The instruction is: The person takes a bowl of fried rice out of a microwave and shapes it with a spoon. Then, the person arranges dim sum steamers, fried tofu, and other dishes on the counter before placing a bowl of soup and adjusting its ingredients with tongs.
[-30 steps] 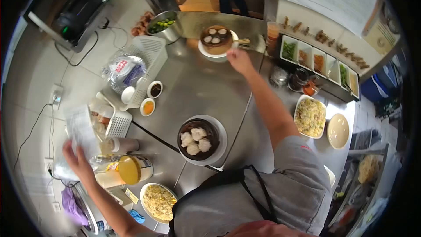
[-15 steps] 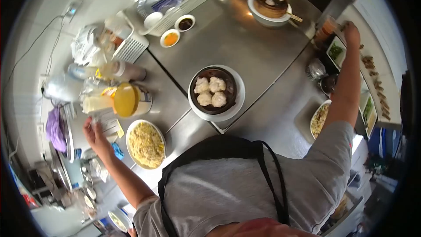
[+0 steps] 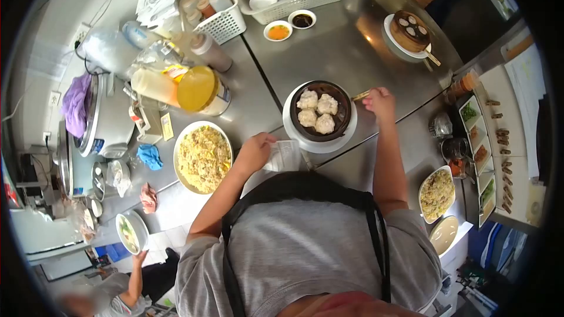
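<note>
My right hand pinches a wooden clothespin at the right rim of a round dark steamer basket. Whether the clothespin grips the rim I cannot tell. Several pale dumplings sit in the basket, which rests on a white plate. My left hand is closed on a pale printed slip, just left of the plate and near my apron. Left of that hand stands an oval dish of fried rice.
Sauce bowls, white baskets and a yellow-lidded jar stand at the left and back. Another steamer with a clothespin is at the back right. Rows of clothespins line the right side. A co-worker's hand holds a bowl.
My right hand has come from the far right to the steamer's rim with a clothespin. My left hand has moved right with the slip. The view has shifted, and a co-worker shows lower left.
</note>
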`<state>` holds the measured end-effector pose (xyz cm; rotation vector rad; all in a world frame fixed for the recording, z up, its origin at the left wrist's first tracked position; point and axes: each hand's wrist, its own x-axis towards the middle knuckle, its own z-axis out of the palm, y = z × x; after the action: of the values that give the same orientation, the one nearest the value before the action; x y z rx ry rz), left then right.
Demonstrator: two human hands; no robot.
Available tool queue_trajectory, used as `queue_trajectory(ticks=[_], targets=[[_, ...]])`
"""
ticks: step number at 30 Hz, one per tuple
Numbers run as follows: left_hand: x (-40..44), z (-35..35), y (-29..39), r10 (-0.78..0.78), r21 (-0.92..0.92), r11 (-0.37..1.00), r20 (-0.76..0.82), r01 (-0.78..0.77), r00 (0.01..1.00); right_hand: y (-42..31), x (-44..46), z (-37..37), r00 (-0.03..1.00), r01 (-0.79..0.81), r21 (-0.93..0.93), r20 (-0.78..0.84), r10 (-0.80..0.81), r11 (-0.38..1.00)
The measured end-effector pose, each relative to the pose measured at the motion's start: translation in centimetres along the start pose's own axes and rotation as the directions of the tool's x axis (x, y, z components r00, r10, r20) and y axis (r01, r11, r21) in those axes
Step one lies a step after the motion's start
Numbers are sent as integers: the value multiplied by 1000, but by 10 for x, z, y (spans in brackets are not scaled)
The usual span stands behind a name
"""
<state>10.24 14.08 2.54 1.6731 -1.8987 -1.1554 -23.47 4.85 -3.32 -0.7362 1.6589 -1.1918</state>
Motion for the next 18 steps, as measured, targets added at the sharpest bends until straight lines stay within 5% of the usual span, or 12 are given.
queue_trajectory(ticks=[2, 4, 6, 9, 13, 16, 18], targets=[[11, 14, -7, -94, 11, 996, 78, 94, 992, 4, -12, 5, 998, -63, 42, 27, 62, 997], [21, 36, -29, 104, 75, 991, 87, -110, 991, 10, -11, 6, 991, -94, -32, 91, 96, 995], [26, 44, -24, 26, -103, 995, 176, -7, 984, 11, -10, 4, 982, -111, -106, 141, 126, 988], [27, 51, -23, -32, -130, 990, 115, 47, 993, 9, -5, 1, 966, -111, -219, 205, 157, 969], [12, 38, -25, -30, -30, 999, 125, 34, 992, 1, -14, 4, 977, -156, -136, 125, 173, 978], [-7, 12, -25, -47, -135, 989, 88, 59, 995, 14, -9, -5, 988, -131, -64, 68, 136, 989], [-22, -8, -25, 26, -381, 924, -20, -32, 999, 20, -8, -8, 994, -81, -39, 65, 84, 996]])
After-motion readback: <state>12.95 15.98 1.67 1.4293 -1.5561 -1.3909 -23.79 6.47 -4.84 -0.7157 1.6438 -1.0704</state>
